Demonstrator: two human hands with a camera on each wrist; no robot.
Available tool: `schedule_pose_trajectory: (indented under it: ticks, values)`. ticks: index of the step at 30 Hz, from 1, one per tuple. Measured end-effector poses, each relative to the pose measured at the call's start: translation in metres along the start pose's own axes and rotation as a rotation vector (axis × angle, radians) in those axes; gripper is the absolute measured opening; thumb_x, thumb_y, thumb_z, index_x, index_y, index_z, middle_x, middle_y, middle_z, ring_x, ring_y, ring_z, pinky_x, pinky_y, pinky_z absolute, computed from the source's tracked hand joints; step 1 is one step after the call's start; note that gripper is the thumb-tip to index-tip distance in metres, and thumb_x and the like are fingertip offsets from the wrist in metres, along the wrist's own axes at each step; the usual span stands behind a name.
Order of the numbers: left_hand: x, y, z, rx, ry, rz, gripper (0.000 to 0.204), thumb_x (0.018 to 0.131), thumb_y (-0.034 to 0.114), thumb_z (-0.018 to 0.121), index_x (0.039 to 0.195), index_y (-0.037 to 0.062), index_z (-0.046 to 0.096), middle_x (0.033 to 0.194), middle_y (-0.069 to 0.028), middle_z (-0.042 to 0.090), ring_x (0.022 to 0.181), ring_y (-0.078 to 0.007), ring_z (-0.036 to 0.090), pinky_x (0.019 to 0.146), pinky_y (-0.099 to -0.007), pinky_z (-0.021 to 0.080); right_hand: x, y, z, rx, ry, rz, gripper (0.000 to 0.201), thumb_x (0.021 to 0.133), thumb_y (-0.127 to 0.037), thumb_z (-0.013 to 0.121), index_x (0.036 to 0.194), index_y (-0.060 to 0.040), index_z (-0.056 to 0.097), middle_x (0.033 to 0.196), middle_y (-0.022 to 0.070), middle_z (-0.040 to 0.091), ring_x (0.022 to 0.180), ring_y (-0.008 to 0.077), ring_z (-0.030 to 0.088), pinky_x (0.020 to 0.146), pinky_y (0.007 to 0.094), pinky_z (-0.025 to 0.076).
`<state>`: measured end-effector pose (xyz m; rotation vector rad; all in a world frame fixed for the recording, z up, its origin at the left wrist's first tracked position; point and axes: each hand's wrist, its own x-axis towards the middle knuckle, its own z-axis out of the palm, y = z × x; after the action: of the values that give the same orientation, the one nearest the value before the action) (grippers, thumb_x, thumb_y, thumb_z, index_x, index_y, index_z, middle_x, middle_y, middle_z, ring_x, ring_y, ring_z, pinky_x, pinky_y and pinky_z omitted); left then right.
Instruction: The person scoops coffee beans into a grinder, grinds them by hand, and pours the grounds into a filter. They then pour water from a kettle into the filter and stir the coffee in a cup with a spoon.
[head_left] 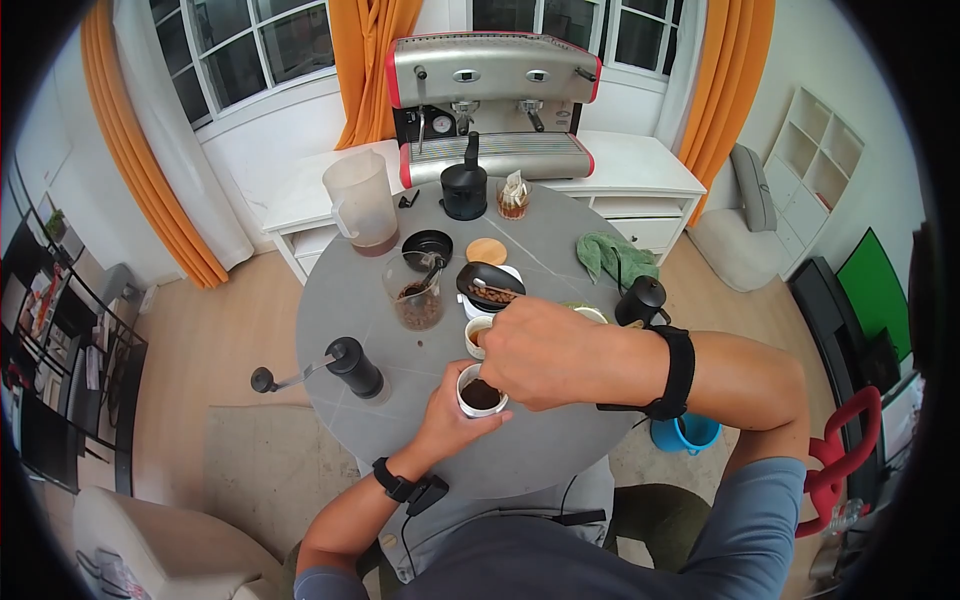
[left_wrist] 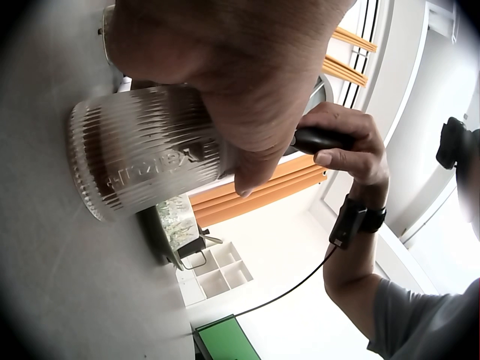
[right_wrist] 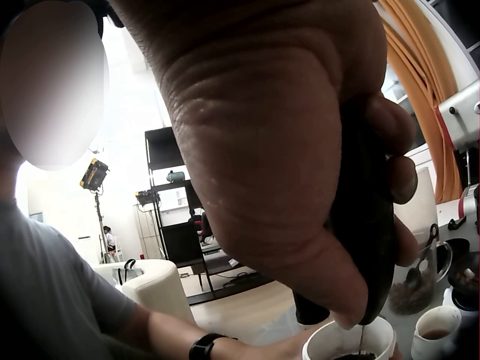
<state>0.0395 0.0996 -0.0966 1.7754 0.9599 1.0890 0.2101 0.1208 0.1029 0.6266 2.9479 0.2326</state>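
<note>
My left hand (head_left: pixel 447 412) is wrapped round a ribbed glass cup (left_wrist: pixel 146 154) with raised lettering; from above it holds dark brown contents (head_left: pixel 481 394). Over the cup, my right hand (head_left: pixel 535 355) grips a black handle (right_wrist: pixel 364 225) with a thin metal shaft (right_wrist: pixel 362 341) running down into the cup. The shaft's lower end is hidden. Just beyond the held cup, partly behind my right hand, stands a second cup (head_left: pixel 476 330) with brown liquid. Behind that lies a black scoop-shaped dish (head_left: pixel 480 275) of coffee beans on a white base.
A hand grinder (head_left: pixel 355 368) stands to the left, its crank jutting past the table edge. A glass jug (head_left: pixel 425 312) holds beans. Farther back are a plastic pitcher (head_left: pixel 360 200), a black pot (head_left: pixel 464 190), a green cloth (head_left: pixel 612 255), a small black kettle (head_left: pixel 640 300) and an espresso machine (head_left: pixel 495 80).
</note>
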Motion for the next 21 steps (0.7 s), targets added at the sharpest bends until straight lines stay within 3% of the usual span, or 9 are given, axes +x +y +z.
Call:
schedule_pose_trajectory:
  ticks: [6,18,20,21]
  values:
    - [-0.001,0.002,0.000,0.001,0.002,-0.016,0.078,0.073,0.026,0.092,0.131,0.0053,0.043,0.119,-0.0139,0.066,0.112,-0.0243,0.067,0.093,-0.0370,0.053,0.001,-0.002,-0.006,0.025,-0.066,0.023,0.012,0.057,-0.011,0.074,0.066,-0.0032,0.072,0.067,0.0152,0.066,0.066,0.0348,0.069,0.061,0.0422,0.053]
    - [0.002,0.005,-0.002,-0.054,0.008,0.001,0.086,0.071,0.026,0.093,0.137,0.0053,0.042,0.123,-0.0122,0.065,0.115,-0.0224,0.065,0.096,-0.0371,0.052,0.007,0.000,0.001,-0.023,-0.023,0.010,0.013,0.057,-0.012,0.074,0.067,-0.0039,0.073,0.068,0.0156,0.067,0.065,0.0351,0.069,0.059,0.0432,0.053]
    - [0.008,0.011,-0.005,0.018,0.093,0.164,0.088,0.070,0.029,0.093,0.138,0.0041,0.044,0.124,-0.0124,0.065,0.115,-0.0255,0.066,0.096,-0.0386,0.052,0.007,0.001,0.001,-0.044,-0.012,0.007,0.014,0.057,-0.012,0.074,0.068,-0.0038,0.073,0.068,0.0157,0.067,0.064,0.0351,0.069,0.059,0.0436,0.053]
    - [0.011,0.017,-0.008,0.021,0.093,0.168,0.088,0.070,0.029,0.093,0.138,0.0041,0.044,0.124,-0.0124,0.065,0.115,-0.0255,0.066,0.096,-0.0386,0.052,0.007,0.000,0.001,-0.058,-0.006,0.002,0.014,0.057,-0.013,0.073,0.068,-0.0036,0.073,0.068,0.0158,0.068,0.064,0.0352,0.069,0.059,0.0439,0.054]
